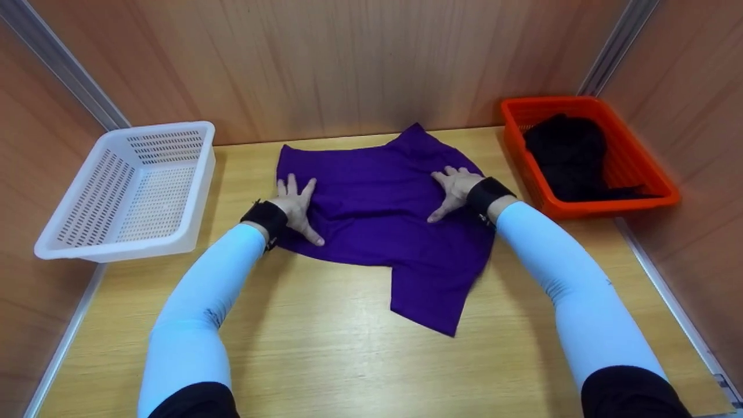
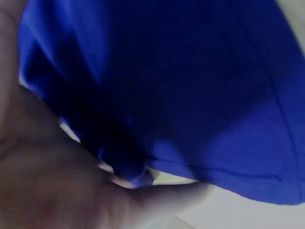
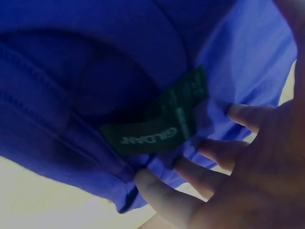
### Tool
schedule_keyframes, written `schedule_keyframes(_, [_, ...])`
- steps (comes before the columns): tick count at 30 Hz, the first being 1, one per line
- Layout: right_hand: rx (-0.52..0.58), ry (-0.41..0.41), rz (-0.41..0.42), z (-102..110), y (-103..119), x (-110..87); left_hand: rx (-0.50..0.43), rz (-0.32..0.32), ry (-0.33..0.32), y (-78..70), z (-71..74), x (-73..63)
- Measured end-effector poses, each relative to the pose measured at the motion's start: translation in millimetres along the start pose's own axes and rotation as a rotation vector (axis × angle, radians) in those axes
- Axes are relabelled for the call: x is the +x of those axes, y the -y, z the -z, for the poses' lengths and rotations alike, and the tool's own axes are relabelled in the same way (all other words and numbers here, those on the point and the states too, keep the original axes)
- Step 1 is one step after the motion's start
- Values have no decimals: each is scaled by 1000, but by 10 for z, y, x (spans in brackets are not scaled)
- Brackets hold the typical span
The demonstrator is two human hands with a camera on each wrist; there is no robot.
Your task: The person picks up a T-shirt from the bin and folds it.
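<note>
A purple T-shirt (image 1: 374, 180) lies spread on the table, its body to the left and a sleeve (image 1: 432, 299) pointing toward me. Fingers spread wide, my left hand (image 1: 295, 208) rests on the shirt near its left end. My right hand (image 1: 457, 188) lies on the upper right part, also with fingers apart. Shallow wrinkles run across the cloth between them. In the right wrist view a dark green label (image 3: 157, 138) shows inside the collar, with the fingers beside it. A stitched hem (image 2: 228, 172) appears in the left wrist view near the thumb.
A white perforated basket (image 1: 200, 191) stands at the left. At the right, an orange basket (image 1: 615, 206) holds black cloth (image 1: 566, 154). Wooden panels (image 1: 360, 64) enclose the table (image 1: 325, 348) at the back and both sides.
</note>
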State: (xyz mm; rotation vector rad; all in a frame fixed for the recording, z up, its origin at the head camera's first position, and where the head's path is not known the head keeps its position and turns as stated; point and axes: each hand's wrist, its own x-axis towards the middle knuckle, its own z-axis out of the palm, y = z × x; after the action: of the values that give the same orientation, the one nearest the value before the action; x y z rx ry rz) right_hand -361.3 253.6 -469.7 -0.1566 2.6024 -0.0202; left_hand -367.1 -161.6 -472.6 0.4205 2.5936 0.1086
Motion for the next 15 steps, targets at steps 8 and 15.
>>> schedule_keyframes(8, [-11,53,-51,-53,58,-34,66,84,32,1,-168,-345])
schedule_keyframes(15, [-21,-50,21,166,278,-204,132,120,76,-23,-104,-602])
